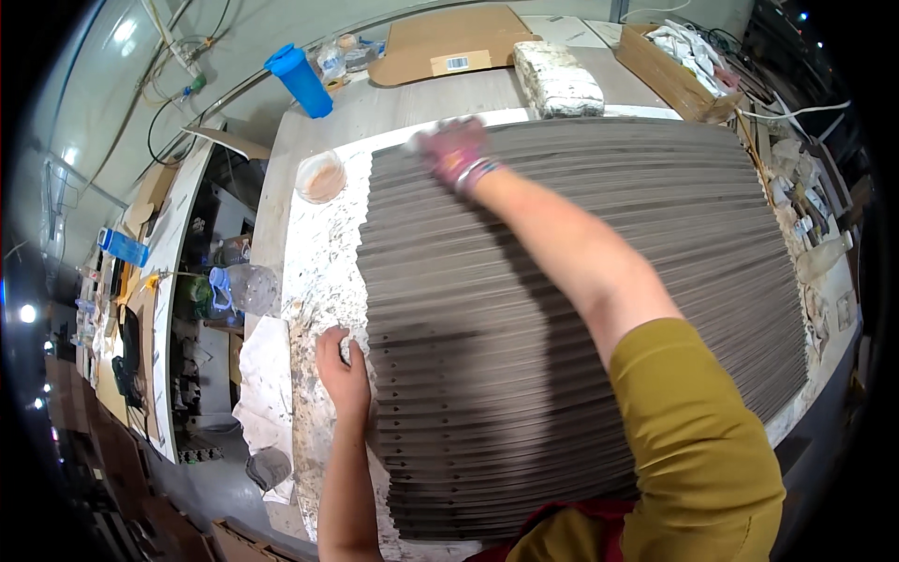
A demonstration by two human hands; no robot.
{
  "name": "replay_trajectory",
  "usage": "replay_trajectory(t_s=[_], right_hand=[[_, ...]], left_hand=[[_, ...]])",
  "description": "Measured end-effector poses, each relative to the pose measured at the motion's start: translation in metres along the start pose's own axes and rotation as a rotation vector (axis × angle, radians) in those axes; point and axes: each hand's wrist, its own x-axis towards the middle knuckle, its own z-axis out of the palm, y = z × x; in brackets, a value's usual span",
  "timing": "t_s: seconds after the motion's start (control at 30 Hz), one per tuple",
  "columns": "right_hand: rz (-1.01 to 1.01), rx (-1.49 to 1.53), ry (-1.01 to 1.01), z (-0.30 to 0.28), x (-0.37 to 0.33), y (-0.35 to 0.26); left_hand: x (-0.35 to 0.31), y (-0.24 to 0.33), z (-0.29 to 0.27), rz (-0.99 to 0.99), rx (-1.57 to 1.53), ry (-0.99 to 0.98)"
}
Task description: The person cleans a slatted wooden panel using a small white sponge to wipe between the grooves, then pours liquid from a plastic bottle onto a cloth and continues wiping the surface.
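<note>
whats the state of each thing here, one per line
left hand: flat on the near left edge of the stack
right hand: blurred, reaching to the stack's far edge
stack of grey sheets: fanned out, staggered edges, covering most of the table
blue bottle: upright, capped
round tub: open, brownish contents
clear plastic bottle: lying on its side

Bowl (321, 177) left of stacked sheets (599, 309)
</note>
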Motion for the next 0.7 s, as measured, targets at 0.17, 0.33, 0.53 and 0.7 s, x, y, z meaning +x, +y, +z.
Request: replay_trajectory(t_s=[0.17, 0.33, 0.53, 0.7], right_hand=[[0.034, -0.095, -0.077, -0.025, -0.003, 0.033], [0.037, 0.053, 0.071, 0.035, 0.012, 0.013], [0.012, -0.130, -0.074, -0.034, 0.003, 0.031], [0.034, 0.137, -0.021, 0.023, 0.022, -0.025]], left_hand=[[0.001, 0.002, 0.001, -0.028, -0.007, -0.021], [0.002, 0.004, 0.002, -0.013, -0.054, -0.013], [0.002, 0.004, 0.000, -0.039, -0.027, -0.034], [0.000, 0.004, 0.000, -0.013, 0.019, -0.022]])
